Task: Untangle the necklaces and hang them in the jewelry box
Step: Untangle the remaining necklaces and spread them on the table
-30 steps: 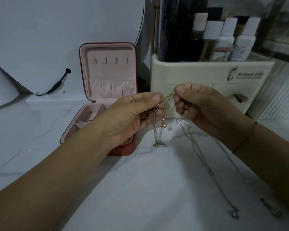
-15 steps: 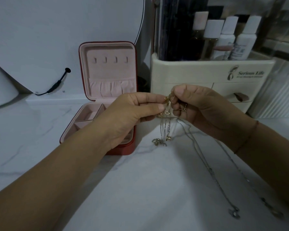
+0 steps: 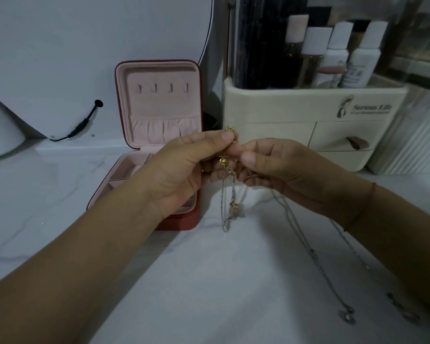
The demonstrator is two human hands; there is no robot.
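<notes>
A tangled bunch of gold and silver necklaces [image 3: 230, 194] hangs between my two hands above the white marble top. My left hand [image 3: 184, 172] pinches the gold chain near its top between thumb and forefinger. My right hand [image 3: 276, 167] pinches the same bunch just to the right, fingertips touching the left hand's. A gold bead shows between them. A long silver necklace [image 3: 315, 259] trails from under my right hand across the table to a pendant at the lower right. The red jewelry box [image 3: 159, 108] stands open behind my left hand, its pink lid showing several bare hooks.
A cream cosmetics organizer [image 3: 308, 115] with drawers and bottles stands at the back right. A round white mirror [image 3: 60, 45] with a black cable leans at the back left. A ribbed clear container [image 3: 417, 145] sits at the far right.
My hands have drawn closer together and shifted their pinch on the bunch. The gold bead has come up between my fingers, and the hanging chains swung slightly.
</notes>
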